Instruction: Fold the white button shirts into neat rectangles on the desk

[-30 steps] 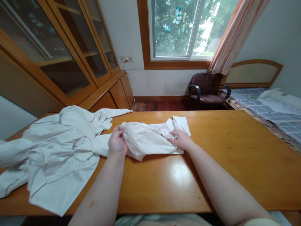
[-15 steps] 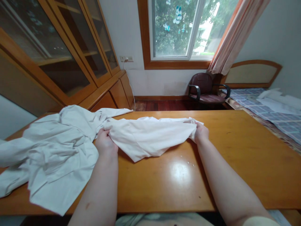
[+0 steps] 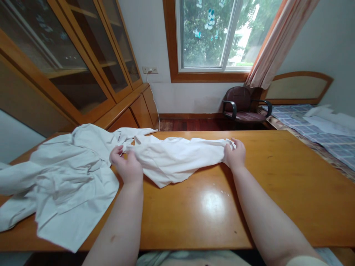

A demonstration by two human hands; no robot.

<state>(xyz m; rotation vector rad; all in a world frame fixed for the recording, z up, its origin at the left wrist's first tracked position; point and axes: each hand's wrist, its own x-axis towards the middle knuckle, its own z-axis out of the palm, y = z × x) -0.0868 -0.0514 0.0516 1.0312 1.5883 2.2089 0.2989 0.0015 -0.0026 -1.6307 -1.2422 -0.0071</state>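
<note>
A white cloth (image 3: pixel 174 159) lies stretched across the middle of the wooden table (image 3: pixel 277 192). My left hand (image 3: pixel 125 165) pinches its left end, fingers closed on the fabric. My right hand (image 3: pixel 235 154) grips the cloth's right end, fingers curled around the edge. The cloth sags between the two hands and touches the tabletop. Its left end overlaps a larger heap of crumpled white garments (image 3: pixel 61 181).
The white garment heap covers the table's left part and hangs over the near edge. A glass-door wooden cabinet (image 3: pixel 69 62) stands at left. Beyond the table are a dark armchair (image 3: pixel 244 105), a window with a curtain (image 3: pixel 274 40), and a bed (image 3: pixel 318 125) at right.
A second ago the cloth was bunched between my hands near the centre. My hands moved apart and drew it out lengthwise; since half a second ago it has settled lower on the table.
</note>
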